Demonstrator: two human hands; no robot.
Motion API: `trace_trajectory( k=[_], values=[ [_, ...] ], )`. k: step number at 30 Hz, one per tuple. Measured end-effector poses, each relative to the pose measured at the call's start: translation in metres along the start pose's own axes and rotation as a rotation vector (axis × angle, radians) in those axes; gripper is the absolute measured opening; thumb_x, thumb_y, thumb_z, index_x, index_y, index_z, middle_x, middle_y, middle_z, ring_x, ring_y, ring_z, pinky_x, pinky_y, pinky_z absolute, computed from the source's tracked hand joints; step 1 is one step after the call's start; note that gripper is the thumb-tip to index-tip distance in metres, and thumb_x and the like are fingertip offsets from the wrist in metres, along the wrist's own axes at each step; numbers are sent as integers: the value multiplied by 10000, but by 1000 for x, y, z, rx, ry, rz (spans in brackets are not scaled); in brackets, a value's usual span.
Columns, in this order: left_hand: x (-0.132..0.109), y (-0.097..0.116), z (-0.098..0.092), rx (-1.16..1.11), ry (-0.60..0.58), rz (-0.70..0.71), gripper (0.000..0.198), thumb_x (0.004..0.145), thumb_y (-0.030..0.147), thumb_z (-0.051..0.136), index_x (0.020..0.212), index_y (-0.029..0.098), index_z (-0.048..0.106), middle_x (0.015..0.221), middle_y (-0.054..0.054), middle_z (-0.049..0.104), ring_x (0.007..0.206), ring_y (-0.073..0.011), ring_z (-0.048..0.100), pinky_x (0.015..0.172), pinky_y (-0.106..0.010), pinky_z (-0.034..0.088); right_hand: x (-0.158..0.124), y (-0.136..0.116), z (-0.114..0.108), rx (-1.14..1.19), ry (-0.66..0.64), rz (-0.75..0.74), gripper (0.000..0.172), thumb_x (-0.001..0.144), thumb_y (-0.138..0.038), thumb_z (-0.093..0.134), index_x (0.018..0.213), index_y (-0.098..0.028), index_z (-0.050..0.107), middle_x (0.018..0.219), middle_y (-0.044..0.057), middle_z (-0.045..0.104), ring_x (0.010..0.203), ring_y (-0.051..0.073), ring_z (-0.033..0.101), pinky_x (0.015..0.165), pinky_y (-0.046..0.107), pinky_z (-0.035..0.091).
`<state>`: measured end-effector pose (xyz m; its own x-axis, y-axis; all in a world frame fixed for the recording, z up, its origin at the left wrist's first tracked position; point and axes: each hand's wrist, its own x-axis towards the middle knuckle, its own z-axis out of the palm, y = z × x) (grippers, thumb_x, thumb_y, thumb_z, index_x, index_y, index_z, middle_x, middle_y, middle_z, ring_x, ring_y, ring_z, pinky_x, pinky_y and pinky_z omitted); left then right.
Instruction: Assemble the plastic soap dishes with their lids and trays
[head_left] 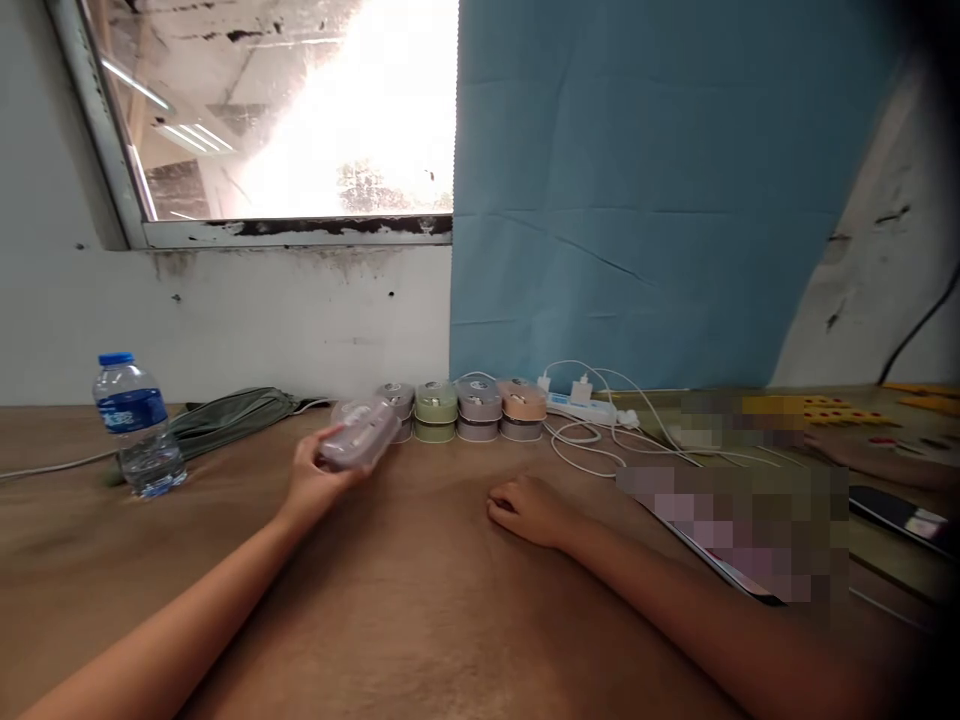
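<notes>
My left hand [322, 470] is closed round a pale pinkish-mauve container with a clear lid [361, 432]. The container is tilted and held just above the table, at the left end of a row of similar ones. In that row stand a mauve container [397, 410], a green container [435, 412], a grey-purple container [478, 410] and an orange container [523, 410], all with clear lids. My right hand [525, 508] rests on the table in front of the row, its fingers curled in, with nothing visible in it.
A water bottle [135, 425] stands at the left beside a folded grey-green cloth item [236, 418]. A white power strip [581, 407] with plugs and loose cables [581, 440] lies right of the row. Farther right are a blurred-out device [720, 520], a dark phone-like object [900, 515] and another person's arm [885, 465].
</notes>
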<state>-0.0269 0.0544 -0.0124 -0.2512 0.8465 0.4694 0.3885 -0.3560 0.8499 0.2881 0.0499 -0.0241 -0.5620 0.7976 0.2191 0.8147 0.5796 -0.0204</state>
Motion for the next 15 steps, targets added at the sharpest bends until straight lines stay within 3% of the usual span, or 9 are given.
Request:
trace_trajectory(
  k=[4,7,10,15],
  values=[
    [-31,12,4,-31,-426,118,686,470,263,814,1109,215,568,1186,-85,493,1062,-255,513,880,-359,445,-1,2,4,10,17,-30,280,826,-218,427,586,-157,558,596,24,616,538,117,527,499,222,246],
    [-39,17,6,-62,-639,144,654,456,226,818,1066,218,582,1225,-76,428,1107,-245,473,922,-331,405,-2,2,6,8,42,-49,273,824,-218,425,588,-161,549,592,21,615,534,118,525,504,223,252],
    [-42,17,6,-49,-763,115,655,451,209,813,1054,223,556,1178,-54,432,1055,-225,494,921,-334,394,-4,2,6,6,78,-71,264,813,-221,432,577,-165,538,570,20,603,516,121,512,503,230,250],
    [-40,10,4,-17,-814,121,627,484,309,808,1041,233,531,1165,-45,422,1086,-231,453,977,-366,327,-8,1,4,26,152,-130,279,807,-217,415,544,-172,499,520,9,563,479,116,478,505,236,265]
  ],
)
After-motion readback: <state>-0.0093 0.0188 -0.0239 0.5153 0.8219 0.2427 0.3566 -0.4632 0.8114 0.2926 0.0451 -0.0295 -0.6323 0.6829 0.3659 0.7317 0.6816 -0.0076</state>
